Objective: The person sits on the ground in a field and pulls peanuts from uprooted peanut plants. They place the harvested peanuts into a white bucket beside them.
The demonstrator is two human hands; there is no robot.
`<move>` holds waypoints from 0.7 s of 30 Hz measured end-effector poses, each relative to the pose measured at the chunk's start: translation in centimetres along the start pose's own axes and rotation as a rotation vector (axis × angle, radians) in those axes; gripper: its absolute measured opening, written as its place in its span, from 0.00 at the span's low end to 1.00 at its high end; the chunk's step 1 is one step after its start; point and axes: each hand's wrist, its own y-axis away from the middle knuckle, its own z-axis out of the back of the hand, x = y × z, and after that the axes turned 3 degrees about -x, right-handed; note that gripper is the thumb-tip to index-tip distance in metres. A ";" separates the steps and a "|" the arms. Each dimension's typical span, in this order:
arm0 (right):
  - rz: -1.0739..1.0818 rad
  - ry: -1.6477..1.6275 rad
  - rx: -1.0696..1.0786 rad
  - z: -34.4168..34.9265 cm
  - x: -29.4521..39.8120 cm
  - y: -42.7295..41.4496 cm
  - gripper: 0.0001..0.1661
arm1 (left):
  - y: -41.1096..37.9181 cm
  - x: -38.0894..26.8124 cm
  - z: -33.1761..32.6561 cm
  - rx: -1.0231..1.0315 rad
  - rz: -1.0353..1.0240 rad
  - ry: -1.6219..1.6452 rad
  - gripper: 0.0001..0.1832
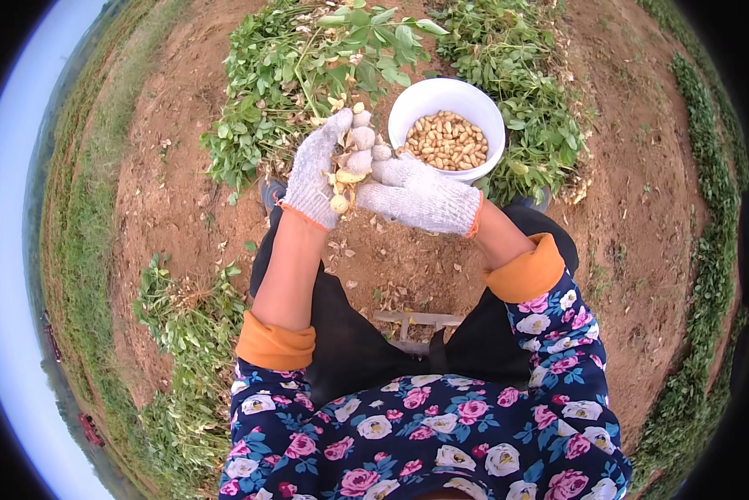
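Observation:
My left hand (318, 169), in a pale knitted glove with an orange cuff, is closed around the pod end of an uprooted peanut plant (374, 37). Its leafy stems reach away from me. Pale peanut pods (349, 177) hang out beside the palm. Close on the right, my right hand (418, 194), gloved alike, has its fingertips at the pods; whether it grips one cannot be told. Just beyond it stands a white plastic bucket (497, 150) partly filled with picked peanuts (448, 140).
Heaps of pulled peanut plants lie at the front left (243, 137), behind the bucket on the right (524, 94) and beside my left leg (187, 350). A wooden frame piece (418, 319) shows between my legs on reddish soil. Green crop rows (705, 219) run at the far right.

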 end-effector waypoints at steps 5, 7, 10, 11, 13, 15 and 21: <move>-0.120 0.172 0.210 1.5 2.9 1.4 0.19 | -0.7 -3.0 1.9 0.001 -0.185 0.181 0.12; -0.454 0.511 -0.150 4.0 1.9 1.3 0.18 | 0.3 -2.6 0.3 -0.015 -0.287 0.055 0.10; -0.226 0.836 -0.541 4.7 -0.1 1.4 0.20 | 0.3 -1.3 -0.6 -0.071 -0.358 -0.018 0.10; -0.272 0.499 -0.523 4.3 0.2 1.1 0.22 | 0.1 -1.1 -0.7 -0.057 -0.354 -0.035 0.10; -0.349 -0.179 -0.456 3.0 1.9 0.3 0.26 | -0.2 -0.3 -0.9 -0.036 -0.343 -0.066 0.10; -0.365 -0.295 -0.375 1.6 2.1 -0.4 0.28 | -0.3 0.0 -1.1 0.022 -0.315 -0.087 0.11; -0.416 0.021 -0.319 1.2 2.0 -0.4 0.22 | -0.6 0.5 -1.1 0.217 -0.220 0.162 0.10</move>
